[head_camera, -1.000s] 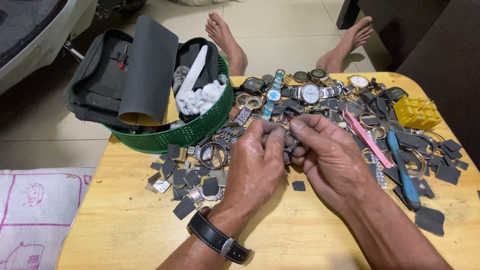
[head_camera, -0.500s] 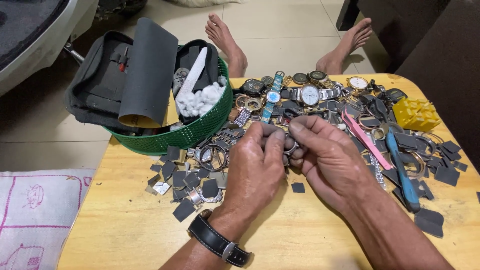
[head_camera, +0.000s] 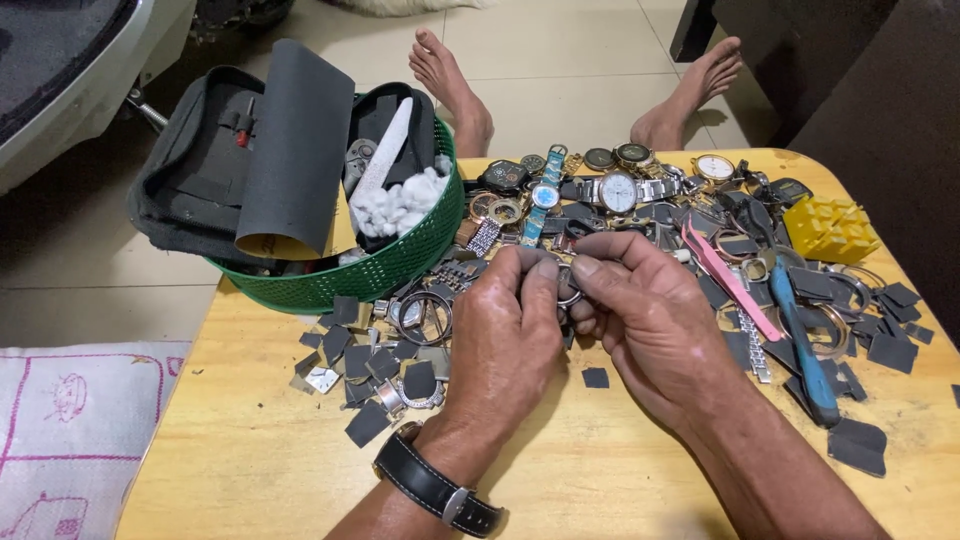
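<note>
Glossy metal watches (head_camera: 618, 188), matt wooden table (head_camera: 250, 450), green plastic basket (head_camera: 400, 265), matt dark sandpaper sheet (head_camera: 295, 150)

The light is soft and even, and the picture is bright enough to see all things well. The wooden table (head_camera: 250, 450) looks warm and yellow. The hands (head_camera: 590, 320) drop a soft, dark shadow on the table just under them, near the wrists. The floor (head_camera: 560, 70) at the far side shines a little, pale and smooth. The watches (head_camera: 620, 190) give off small bright glints. The far right corner is dark and hard to see. The picture is sharp in the middle. The fingertips look a bit blurry. The table edges bend a little at the sides.
</note>
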